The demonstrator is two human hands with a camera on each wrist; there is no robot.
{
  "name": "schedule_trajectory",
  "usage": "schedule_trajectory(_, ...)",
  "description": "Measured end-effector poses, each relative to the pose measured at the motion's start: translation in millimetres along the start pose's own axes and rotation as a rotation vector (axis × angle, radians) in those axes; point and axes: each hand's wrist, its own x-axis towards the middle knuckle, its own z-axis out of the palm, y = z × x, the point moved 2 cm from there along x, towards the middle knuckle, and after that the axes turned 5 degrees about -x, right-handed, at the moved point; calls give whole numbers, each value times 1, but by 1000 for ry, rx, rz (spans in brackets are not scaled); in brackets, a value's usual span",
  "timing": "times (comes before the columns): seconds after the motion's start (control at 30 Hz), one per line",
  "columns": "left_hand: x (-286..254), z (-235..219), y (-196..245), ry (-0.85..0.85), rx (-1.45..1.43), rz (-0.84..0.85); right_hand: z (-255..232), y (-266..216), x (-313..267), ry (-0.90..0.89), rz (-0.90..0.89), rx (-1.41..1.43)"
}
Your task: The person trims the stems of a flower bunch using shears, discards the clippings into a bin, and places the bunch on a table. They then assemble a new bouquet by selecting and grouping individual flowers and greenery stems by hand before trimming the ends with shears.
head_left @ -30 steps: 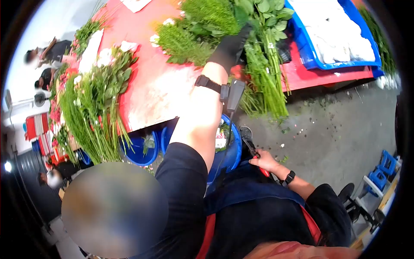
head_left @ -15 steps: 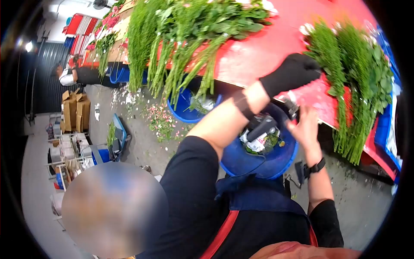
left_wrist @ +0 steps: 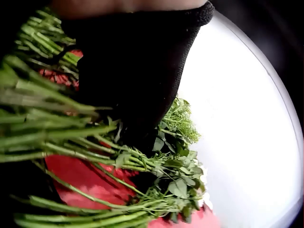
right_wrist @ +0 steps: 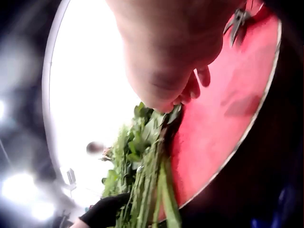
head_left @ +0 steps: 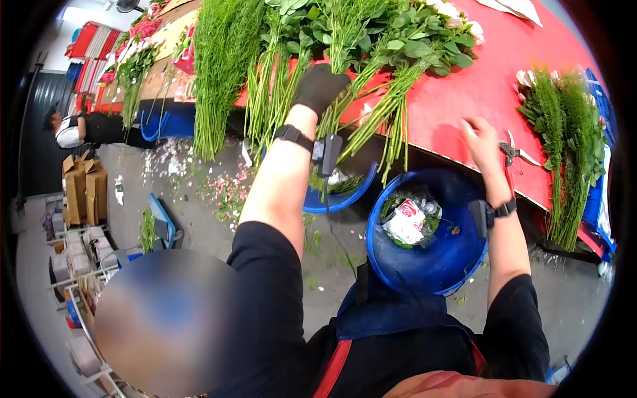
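Note:
My left hand (head_left: 321, 89), in a black glove, grips a bunch of green stems (head_left: 340, 113) at the red table's near edge. Ferny leaves stand out beyond the glove, and in the left wrist view the glove (left_wrist: 130, 76) hides most of its own fingers. My bare right hand (head_left: 483, 142) hovers over the red table (head_left: 494, 93), its fingers loosely bent around nothing. Pruning shears (head_left: 511, 152) with spread blades lie on the table just to the right of it. The right wrist view also has the shears (right_wrist: 239, 20) on the red surface.
More leafy bunches (head_left: 398, 106) with pale flowers overhang the table edge beside my left hand. Another bunch (head_left: 564, 159) lies at the right, next to a blue crate (head_left: 600, 186). A blue bucket (head_left: 451, 265) stands before me, with a second blue bucket (head_left: 352, 199) left of it.
My left hand has moved from the right side to the bunch on the left and grips it. The right hand has let go of the shears, which now lie on the table. The view has swung left.

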Motion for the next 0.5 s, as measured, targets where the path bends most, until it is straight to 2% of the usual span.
schedule_trajectory(0.07,-12,-5,16,138,-62,130,30,-40,34,-118,148,104)
schedule_trajectory(0.1,-20,-7,24,261,13,245,44,-49,50,-131,271,305)
schedule_trajectory(0.13,-17,-5,25,299,-55,171,58,-54,64,-143,391,508)
schedule_trajectory(0.2,-5,9,23,280,-233,131,76,-58,90,-111,613,751)
schedule_trajectory(0.23,-9,3,40,295,-167,178,85,-59,101,-97,722,875)
schedule_trajectory(0.27,-6,7,45,249,-225,213,92,-56,111,-144,769,1014)
schedule_trajectory(0.33,16,37,42,53,-393,57,107,-47,121,-66,806,1096)
schedule_trajectory(0.37,17,45,46,60,-299,79,102,-63,118,-101,836,1212)
schedule_trajectory(0.4,17,51,50,66,-206,102,110,-55,121,-90,866,1281)
schedule_trajectory(0.43,19,57,52,33,-147,68,110,-55,123,-56,845,1248)
schedule_trajectory(0.5,27,60,48,-22,-236,50,106,-59,124,28,772,1205)
